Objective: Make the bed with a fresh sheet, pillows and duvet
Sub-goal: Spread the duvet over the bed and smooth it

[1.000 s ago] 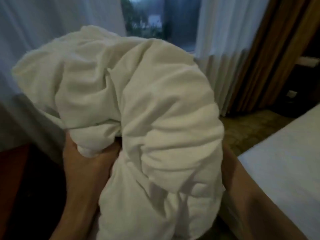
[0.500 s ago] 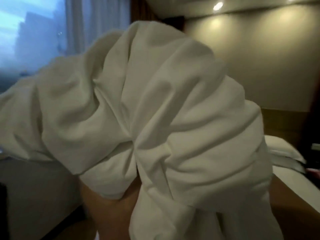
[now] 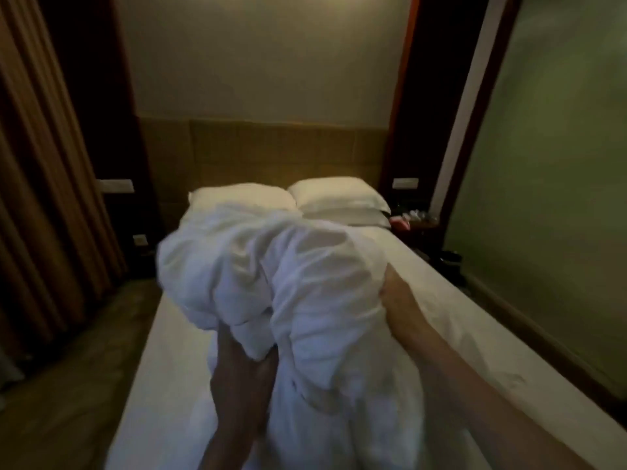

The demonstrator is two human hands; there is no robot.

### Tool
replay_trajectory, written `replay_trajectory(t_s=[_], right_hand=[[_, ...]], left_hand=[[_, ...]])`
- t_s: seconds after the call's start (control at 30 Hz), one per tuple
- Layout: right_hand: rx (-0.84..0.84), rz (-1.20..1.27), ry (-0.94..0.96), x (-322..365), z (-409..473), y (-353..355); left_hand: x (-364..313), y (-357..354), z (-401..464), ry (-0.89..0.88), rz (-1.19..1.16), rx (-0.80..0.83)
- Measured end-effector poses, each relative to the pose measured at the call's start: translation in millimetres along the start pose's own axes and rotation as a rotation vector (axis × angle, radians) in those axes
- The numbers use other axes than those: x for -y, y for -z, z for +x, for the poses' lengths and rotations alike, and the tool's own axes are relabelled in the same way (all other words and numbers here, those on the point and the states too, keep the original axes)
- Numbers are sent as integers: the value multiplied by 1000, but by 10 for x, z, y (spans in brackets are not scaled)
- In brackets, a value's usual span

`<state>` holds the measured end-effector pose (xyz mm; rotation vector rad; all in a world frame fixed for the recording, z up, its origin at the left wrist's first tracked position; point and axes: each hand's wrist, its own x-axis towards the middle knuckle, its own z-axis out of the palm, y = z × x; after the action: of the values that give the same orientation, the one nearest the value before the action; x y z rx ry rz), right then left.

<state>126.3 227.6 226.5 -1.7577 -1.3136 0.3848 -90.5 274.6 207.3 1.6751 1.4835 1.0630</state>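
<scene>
Duvet [image 3: 288,290] is the big white bundle filling the middle of the frame, all bunched up and held above the bed [image 3: 451,300], so that's where it sits right now: in our hands, over the sheet-covered mattress.

Our left hand [image 3: 242,371] comes up from the lower centre and has its fingers curled into a fold on the underside of the bundle, gripping the cloth. Our right hand [image 3: 390,293] reaches in from the lower right and goes into the right side of the bundle; the fingers are buried in the fabric, so we honestly can't tell how tightly they're clenched, only that the hand is pressed right against the duvet.

Further up the frame, two white pillows [image 3: 336,198] lie side by side against the padded headboard [image 3: 271,147]. The left one is partly hidden behind the bundle. Brown curtains [image 3: 44,184] hang down the left edge. It's all pretty dim and a bit blurry.
</scene>
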Motion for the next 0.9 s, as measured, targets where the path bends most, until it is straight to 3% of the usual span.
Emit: replay_trajectory(t_s=[0.1, 0.13, 0.23, 0.4, 0.5, 0.53, 0.6, 0.7, 0.77, 0.83, 0.9], right_hand=[[164, -332, -446, -951, -373, -618], [169, -445, -520, -1269, -583, -782], [134, -786, -586, -1842, -905, -948], [38, -827, -560, -1986, -544, -1015], [-5, -796, -548, -2064, -172, -1107], [-76, -771, -470, -2033, -85, -1096], [-180, -725, -230, -2046, -44, -1026], [-177, -635, 311, -2052, -241, -955], [15, -592, 366, -2022, -341, -932], [182, -629, 269, -2133, -285, -922], [241, -696, 202, -2405, -132, -999]], left_hand=[[1045, -235, -404, 391, 315, 384], [1336, -364, -379, 429, 421, 477], [1709, -636, -322, 445, 541, 550], [1792, -922, 10, 449, 581, 514], [1796, -1015, 167, 492, 612, 362], [1788, -1018, 193, 429, 682, 292], [1761, -1032, 230, 128, 743, 153], [1611, -1138, 114, -357, 573, 75], [1516, -1262, 2, -463, 514, 192], [1546, -1396, -27, -493, 615, 288], [1564, -1514, 54, -469, 713, 382]])
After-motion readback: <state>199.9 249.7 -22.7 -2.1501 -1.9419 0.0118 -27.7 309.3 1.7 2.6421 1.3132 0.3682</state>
